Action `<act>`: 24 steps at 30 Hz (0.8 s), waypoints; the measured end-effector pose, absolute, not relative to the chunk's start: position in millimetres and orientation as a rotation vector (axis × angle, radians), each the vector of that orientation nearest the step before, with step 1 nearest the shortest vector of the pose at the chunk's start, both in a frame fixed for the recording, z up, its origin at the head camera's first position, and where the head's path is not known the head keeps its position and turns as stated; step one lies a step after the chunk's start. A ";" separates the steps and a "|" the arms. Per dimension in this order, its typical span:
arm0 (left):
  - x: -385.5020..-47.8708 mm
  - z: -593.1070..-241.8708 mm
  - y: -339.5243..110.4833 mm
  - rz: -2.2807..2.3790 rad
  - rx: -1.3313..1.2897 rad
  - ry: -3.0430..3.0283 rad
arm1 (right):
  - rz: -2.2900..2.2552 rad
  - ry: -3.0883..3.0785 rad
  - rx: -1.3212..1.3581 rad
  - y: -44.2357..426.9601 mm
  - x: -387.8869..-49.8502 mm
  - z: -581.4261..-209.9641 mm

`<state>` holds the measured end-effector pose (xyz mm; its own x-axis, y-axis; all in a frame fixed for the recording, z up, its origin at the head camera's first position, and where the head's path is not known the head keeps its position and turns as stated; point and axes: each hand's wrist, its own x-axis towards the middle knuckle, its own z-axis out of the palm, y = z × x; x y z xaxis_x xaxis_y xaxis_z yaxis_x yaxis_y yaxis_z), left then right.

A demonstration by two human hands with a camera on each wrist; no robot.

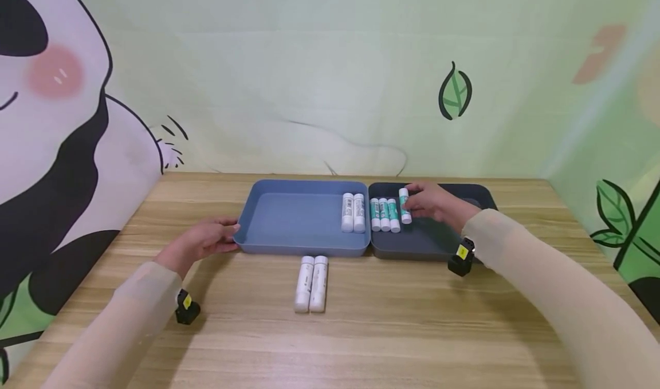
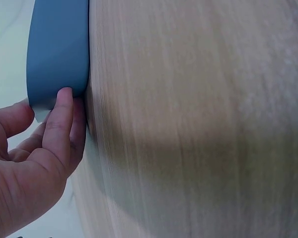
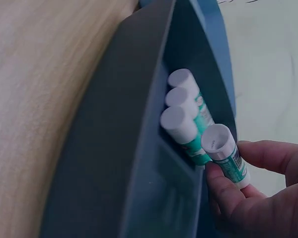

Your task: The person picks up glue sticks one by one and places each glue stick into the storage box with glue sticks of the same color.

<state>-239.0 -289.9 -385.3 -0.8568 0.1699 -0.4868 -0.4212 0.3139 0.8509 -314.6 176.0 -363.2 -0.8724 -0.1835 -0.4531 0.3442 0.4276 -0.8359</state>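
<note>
A small glue stick [image 3: 227, 156] with a teal label is pinched between the thumb and fingers of my right hand [image 1: 435, 204]. It is held tilted above the dark grey tray [image 1: 412, 254], beside three matching glue sticks [image 1: 384, 215] lined up against that tray's left wall. My left hand [image 1: 206, 240] holds the left front corner of the blue tray [image 1: 304, 250], thumb at the rim and fingertips [image 2: 64, 96] against the outer wall. Inside the blue tray, two white glue sticks [image 1: 353, 212] lie side by side at the right wall.
Two longer white glue sticks [image 1: 311, 284] lie together on the wooden table [image 1: 392, 331] in front of the blue tray. Both trays stand edge to edge near the back wall, which carries a printed sheet [image 1: 309, 91] with a panda and leaves.
</note>
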 end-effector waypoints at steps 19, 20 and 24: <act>-240.6 -387.3 -291.0 1.584 -0.199 2.082 | -1.392 2.175 0.188 172.1 -318.1 -381.8; -240.9 -387.4 -291.1 1.583 -0.201 2.081 | -1.388 2.179 0.187 171.8 -318.1 -382.2; -240.4 -385.6 -290.2 1.572 -0.221 2.079 | -1.368 2.190 0.172 170.4 -318.6 -383.1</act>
<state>-240.4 -290.2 -385.6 -0.8513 0.1769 -0.4939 -0.4270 0.3134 0.8482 -318.6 170.4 -383.1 -0.8424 -0.1736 -0.5101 0.3823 0.4746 -0.7929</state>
